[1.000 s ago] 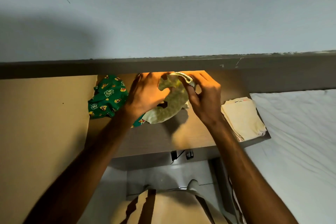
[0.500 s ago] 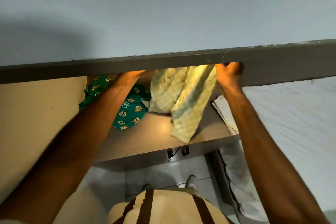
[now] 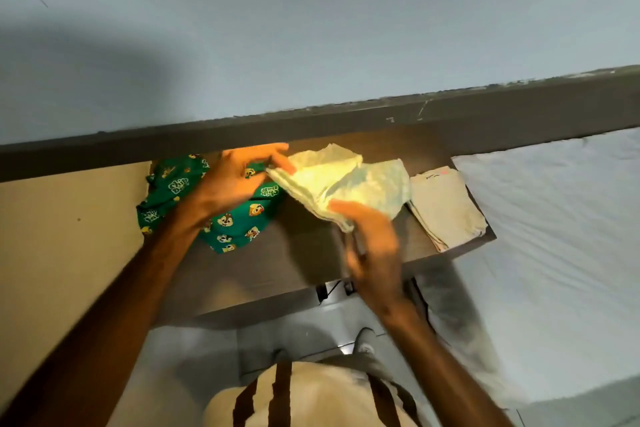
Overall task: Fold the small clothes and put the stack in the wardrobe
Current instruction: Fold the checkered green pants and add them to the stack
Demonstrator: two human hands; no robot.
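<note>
Change: yellow cloth point(image 3: 341, 184), hanging open before, now bunched on the shelf point(image 3: 263, 274).
Left hand point(image 3: 230, 184): fingertips pinching its far-left corner.
Right hand point(image 3: 370, 246): blurred, thumb on its near edge.
Room: bare shelf nearer; green cloth point(image 3: 239, 222) left, folded cloth point(image 3: 446, 208) right.

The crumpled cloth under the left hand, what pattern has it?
Green cloth with cartoon chipmunks and white lettering, seen in the head view.

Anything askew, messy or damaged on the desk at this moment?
The green printed garment lies crumpled at the desk's left end, not yet folded, unlike the neat cream stack at the right. The pale yellow cloth is mid-fold between the left hand and right hand. No damage shows.
</note>
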